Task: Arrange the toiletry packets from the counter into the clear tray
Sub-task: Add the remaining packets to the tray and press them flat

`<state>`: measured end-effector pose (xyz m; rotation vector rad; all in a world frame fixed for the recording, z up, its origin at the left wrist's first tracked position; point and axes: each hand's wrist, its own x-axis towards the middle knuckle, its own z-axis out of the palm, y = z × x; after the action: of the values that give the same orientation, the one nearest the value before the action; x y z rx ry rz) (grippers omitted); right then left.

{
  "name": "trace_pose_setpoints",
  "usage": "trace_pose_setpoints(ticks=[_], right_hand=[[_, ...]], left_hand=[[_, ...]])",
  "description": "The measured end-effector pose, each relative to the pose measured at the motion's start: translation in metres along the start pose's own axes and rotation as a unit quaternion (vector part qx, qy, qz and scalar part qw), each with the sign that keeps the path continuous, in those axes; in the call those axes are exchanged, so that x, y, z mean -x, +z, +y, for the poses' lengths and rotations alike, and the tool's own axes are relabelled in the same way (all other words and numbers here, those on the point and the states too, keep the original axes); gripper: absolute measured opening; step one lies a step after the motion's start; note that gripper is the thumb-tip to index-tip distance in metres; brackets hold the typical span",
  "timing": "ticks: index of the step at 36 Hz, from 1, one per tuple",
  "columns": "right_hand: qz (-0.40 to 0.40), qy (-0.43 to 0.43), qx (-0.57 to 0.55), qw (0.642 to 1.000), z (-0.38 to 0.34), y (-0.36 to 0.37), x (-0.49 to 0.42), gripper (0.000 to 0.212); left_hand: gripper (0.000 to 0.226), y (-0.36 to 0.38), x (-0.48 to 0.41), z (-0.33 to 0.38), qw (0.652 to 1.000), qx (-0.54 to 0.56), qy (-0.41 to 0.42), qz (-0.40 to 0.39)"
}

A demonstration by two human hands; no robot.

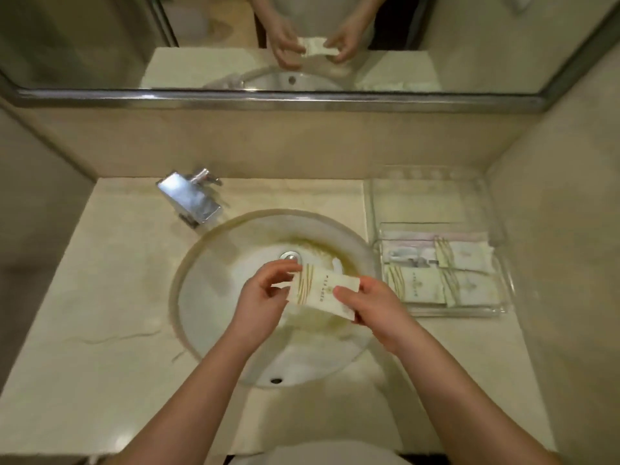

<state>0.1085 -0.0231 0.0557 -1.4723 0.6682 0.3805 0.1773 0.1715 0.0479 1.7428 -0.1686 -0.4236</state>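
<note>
I hold one cream toiletry packet [321,287] with gold stripes above the sink basin, level and facing up. My left hand [265,293] pinches its left end. My right hand [372,305] grips its right end, thumb on top. To the right on the counter stands the clear tray [503,297]; several similar packets [439,273] lie flat in its near half, side by side and partly overlapping. The tray's far half shows no packets.
A round white sink basin [214,297] fills the middle of the marble counter [100,297]. A chrome tap [191,199] stands at the back left. The mirror [302,35] above reflects my hands. Walls close in on both sides.
</note>
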Motion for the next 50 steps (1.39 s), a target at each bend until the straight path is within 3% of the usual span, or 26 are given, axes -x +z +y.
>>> trace_pose_setpoints(ticks=[3,5,7,11,16,19,21,23,27,30,32,35,38,40,50], right_hand=[[0.134,-0.01,0.007,0.991,0.008,-0.07,0.007,0.01],[0.226,-0.011,0.039,0.973,0.012,-0.115,0.005,0.023],[0.262,-0.008,0.079,0.962,0.014,-0.148,-0.001,0.037],[0.242,0.006,0.096,0.966,0.005,-0.169,-0.016,0.037],[0.145,0.042,0.155,0.976,-0.013,-0.166,-0.037,0.016],[0.151,0.034,0.156,0.975,-0.018,-0.163,-0.044,0.009],[0.182,0.024,0.183,0.966,-0.016,-0.161,-0.048,0.02],[0.222,0.021,0.256,0.941,-0.015,-0.161,-0.05,0.024],[0.279,0.025,0.357,0.891,-0.008,-0.171,-0.043,0.059],[0.3,-0.008,0.378,0.876,0.005,-0.176,-0.034,0.049],[0.316,-0.099,0.416,0.847,0.012,-0.173,-0.03,0.034],[0.257,-0.261,0.507,0.781,0.016,-0.159,-0.034,0.041],[0.151,-0.299,0.581,0.742,0.024,-0.145,-0.039,0.05],[0.115,-0.266,0.607,0.74,0.033,-0.139,-0.04,0.051],[0.113,-0.21,0.6,0.764,0.048,-0.134,-0.04,0.055]], left_hand=[[0.035,0.046,-0.001,-0.002,0.998,-0.006,-0.067,-0.002],[0.029,0.078,-0.003,-0.004,0.994,-0.033,-0.103,-0.03],[0.026,0.11,-0.003,-0.007,0.988,-0.05,-0.134,-0.055],[0.026,0.158,-0.007,-0.009,0.984,-0.073,-0.16,-0.039],[0.039,0.183,-0.014,-0.008,0.979,-0.097,-0.179,-0.012],[0.047,0.189,-0.013,-0.008,0.973,-0.109,-0.199,-0.032],[0.046,0.193,-0.011,-0.008,0.971,-0.102,-0.212,-0.039],[0.047,0.194,-0.01,-0.013,0.97,-0.101,-0.219,-0.041],[0.05,0.197,-0.011,-0.02,0.968,-0.112,-0.218,-0.053],[0.043,0.198,-0.015,-0.023,0.969,-0.094,-0.223,-0.045],[0.04,0.198,-0.018,-0.024,0.969,-0.081,-0.228,-0.043],[0.044,0.198,-0.023,-0.027,0.97,-0.076,-0.222,-0.056],[0.048,0.196,-0.024,-0.029,0.97,-0.081,-0.218,-0.071],[0.051,0.195,-0.023,-0.029,0.969,-0.079,-0.223,-0.077],[0.062,0.19,-0.022,-0.031,0.969,-0.088,-0.205,-0.109]])
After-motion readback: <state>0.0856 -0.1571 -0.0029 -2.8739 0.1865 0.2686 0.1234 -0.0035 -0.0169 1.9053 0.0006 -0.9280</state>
